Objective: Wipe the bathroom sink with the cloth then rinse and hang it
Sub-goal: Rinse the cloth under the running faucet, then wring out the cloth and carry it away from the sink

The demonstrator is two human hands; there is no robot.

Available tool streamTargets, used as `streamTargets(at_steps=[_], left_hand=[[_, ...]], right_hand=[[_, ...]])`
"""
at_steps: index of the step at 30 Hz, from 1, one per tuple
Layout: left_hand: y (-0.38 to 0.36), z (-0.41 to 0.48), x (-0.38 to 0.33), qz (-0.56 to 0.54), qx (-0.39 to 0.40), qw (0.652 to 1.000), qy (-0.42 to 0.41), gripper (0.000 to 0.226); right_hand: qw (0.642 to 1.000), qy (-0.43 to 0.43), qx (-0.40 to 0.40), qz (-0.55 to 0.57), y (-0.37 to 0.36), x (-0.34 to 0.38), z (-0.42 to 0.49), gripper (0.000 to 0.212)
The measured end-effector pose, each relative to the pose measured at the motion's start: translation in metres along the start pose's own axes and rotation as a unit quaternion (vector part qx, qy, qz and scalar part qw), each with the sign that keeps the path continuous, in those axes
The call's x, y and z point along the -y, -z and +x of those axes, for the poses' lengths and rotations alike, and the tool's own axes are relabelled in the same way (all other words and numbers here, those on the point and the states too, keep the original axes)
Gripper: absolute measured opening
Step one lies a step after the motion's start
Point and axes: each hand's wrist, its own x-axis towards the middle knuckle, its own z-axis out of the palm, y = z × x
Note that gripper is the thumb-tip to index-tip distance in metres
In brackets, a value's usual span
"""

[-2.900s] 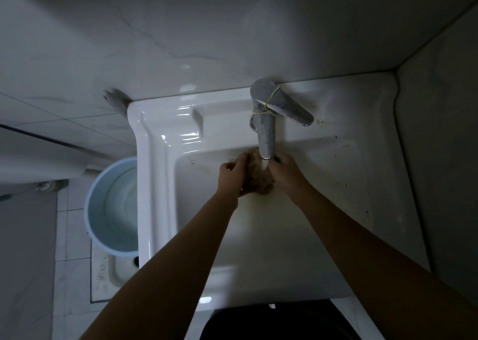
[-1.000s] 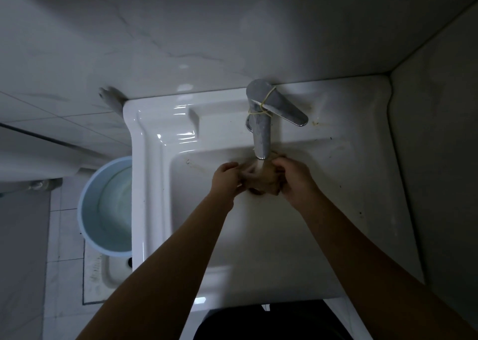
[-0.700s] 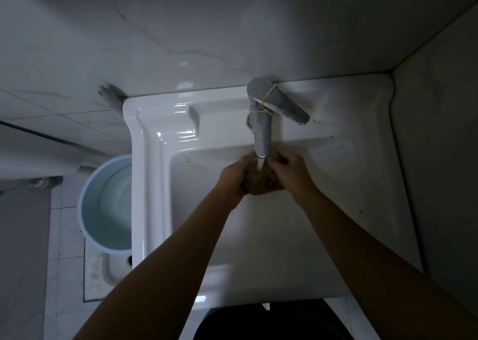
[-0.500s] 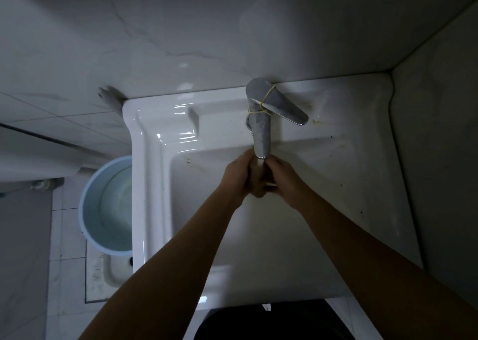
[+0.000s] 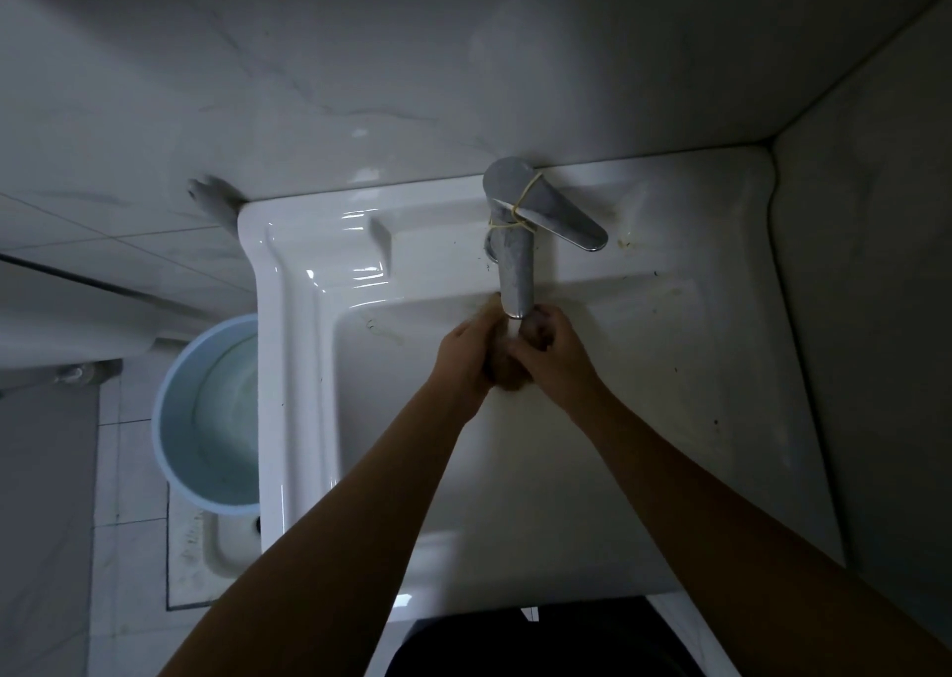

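A brown cloth is bunched tight between my two hands, right under the spout of the chrome tap, where a thin stream of water falls on it. My left hand grips it from the left and my right hand from the right, fingers closed and pressed together. Most of the cloth is hidden by my fingers. Both hands hover over the back of the basin of the white sink. The tap's lever points right, with a yellow rubber band around it.
A light blue bucket holding water stands on the tiled floor left of the sink. Grey marble walls close in behind and on the right. Dark specks dot the sink's right ledge.
My hands have pressed closer together around the cloth, squeezing it into a smaller bunch under the running water. The cloth showed more between them a second ago.
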Motion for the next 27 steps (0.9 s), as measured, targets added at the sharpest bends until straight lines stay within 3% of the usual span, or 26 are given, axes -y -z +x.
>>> streamTargets(at_steps=[2, 5, 8, 11, 14, 18, 20, 23, 27], left_hand=[[-0.002, -0.002, 0.0, -0.024, 0.004, 1.0, 0.01, 0.03], [-0.003, -0.002, -0.001, 0.02, -0.008, 1.0, -0.019, 0.036], [-0.002, -0.004, -0.004, 0.105, -0.037, 0.992, -0.056, 0.025], [0.001, -0.006, -0.002, 0.122, -0.06, 0.988, -0.074, 0.02], [0.003, -0.008, -0.005, 0.066, -0.04, 0.997, -0.026, 0.026], [-0.003, -0.014, -0.012, 0.012, 0.011, 1.0, 0.007, 0.022], [-0.006, -0.017, -0.014, 0.008, 0.013, 1.0, -0.004, 0.026], [0.0, -0.022, -0.015, 0.007, 0.019, 1.0, -0.016, 0.05], [0.02, -0.044, -0.009, 0.016, -0.006, 0.999, -0.032, 0.033]], right_hand=[[0.998, -0.042, 0.023, 0.048, -0.004, -0.007, -0.003, 0.061], [0.99, -0.056, 0.072, 0.109, -0.009, -0.009, -0.009, 0.048], [0.997, 0.031, 0.057, 0.036, -0.013, -0.009, -0.012, 0.031], [0.994, 0.093, 0.008, -0.058, -0.012, -0.009, -0.012, 0.021], [0.991, 0.117, -0.017, -0.064, -0.002, -0.007, -0.014, 0.032], [0.991, 0.125, 0.013, -0.049, 0.012, 0.008, -0.026, 0.05], [0.988, 0.138, 0.01, -0.062, 0.019, 0.015, -0.032, 0.043], [0.98, 0.162, -0.054, -0.102, 0.033, 0.037, -0.045, 0.028], [0.976, 0.207, -0.065, -0.003, 0.055, 0.086, -0.066, 0.011]])
